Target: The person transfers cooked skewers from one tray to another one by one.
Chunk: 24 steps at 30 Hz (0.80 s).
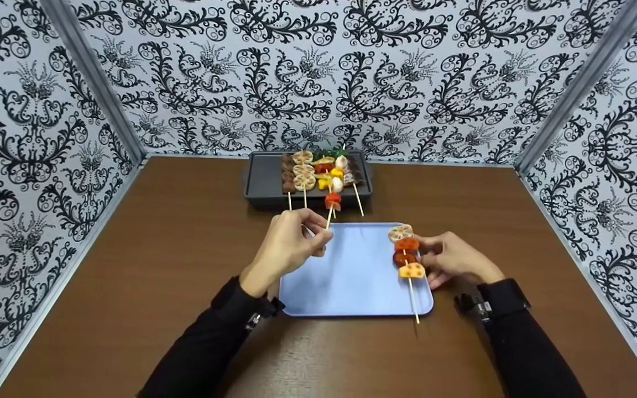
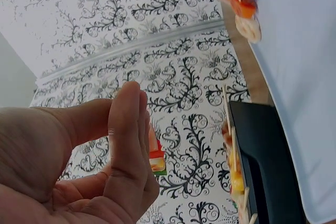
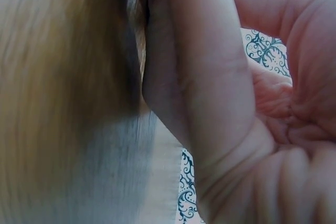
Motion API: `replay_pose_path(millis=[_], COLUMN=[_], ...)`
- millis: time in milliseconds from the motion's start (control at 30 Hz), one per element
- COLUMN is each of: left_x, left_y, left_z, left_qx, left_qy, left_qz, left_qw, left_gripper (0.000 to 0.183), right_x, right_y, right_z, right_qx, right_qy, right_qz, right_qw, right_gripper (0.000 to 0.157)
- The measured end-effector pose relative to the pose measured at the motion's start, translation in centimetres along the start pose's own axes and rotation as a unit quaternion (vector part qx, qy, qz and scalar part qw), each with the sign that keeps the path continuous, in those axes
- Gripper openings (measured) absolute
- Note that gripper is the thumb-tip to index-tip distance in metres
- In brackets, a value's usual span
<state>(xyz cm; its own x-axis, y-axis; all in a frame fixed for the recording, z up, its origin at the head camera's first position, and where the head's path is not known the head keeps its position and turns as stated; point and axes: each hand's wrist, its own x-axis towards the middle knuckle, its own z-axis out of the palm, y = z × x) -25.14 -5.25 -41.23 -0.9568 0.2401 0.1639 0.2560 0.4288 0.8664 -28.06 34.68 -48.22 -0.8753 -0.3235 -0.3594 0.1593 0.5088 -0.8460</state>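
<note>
On the brown table (image 1: 158,265), seen from the head view:
Left hand (image 1: 291,246): fingers pinch the bare stick end of a skewer with red pieces (image 1: 332,202), which slants up over the blue tray's far edge towards the dark tray.
Right hand (image 1: 454,258): fingers curled around a lotus-root skewer (image 1: 407,257) at the blue tray's right edge.
Blue tray (image 1: 346,282): near, centre.
Dark tray (image 1: 266,179): far, centre, holding more skewers (image 1: 304,174).

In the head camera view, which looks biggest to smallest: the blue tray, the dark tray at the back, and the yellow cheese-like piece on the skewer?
1. blue tray, largest, though nearest the camera.
2. dark tray, farther back, so its true size is unsure.
3. yellow piece, clearly smallest.
</note>
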Motion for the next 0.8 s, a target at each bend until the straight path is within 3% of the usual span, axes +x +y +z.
replay_pose_path(millis=[467,800], left_x=[-1.3,-1.8], left_y=[-0.3,-0.9], left_z=[2.4,4.4], left_qx=[-0.05,-0.029], left_qy=[-0.067,-0.092], left_qz=[0.009,0.003], left_qw=[0.9965,0.9953], left_gripper=[0.009,0.009], right_x=[0.1,-0.2], right_y=[-0.2,-0.1], right_z=[-0.1,-0.1], right_qx=[0.008,0.005], right_qy=[0.005,-0.008], right_qz=[0.001,-0.003], right_qw=[1.0,1.0], right_gripper=[0.073,0.081])
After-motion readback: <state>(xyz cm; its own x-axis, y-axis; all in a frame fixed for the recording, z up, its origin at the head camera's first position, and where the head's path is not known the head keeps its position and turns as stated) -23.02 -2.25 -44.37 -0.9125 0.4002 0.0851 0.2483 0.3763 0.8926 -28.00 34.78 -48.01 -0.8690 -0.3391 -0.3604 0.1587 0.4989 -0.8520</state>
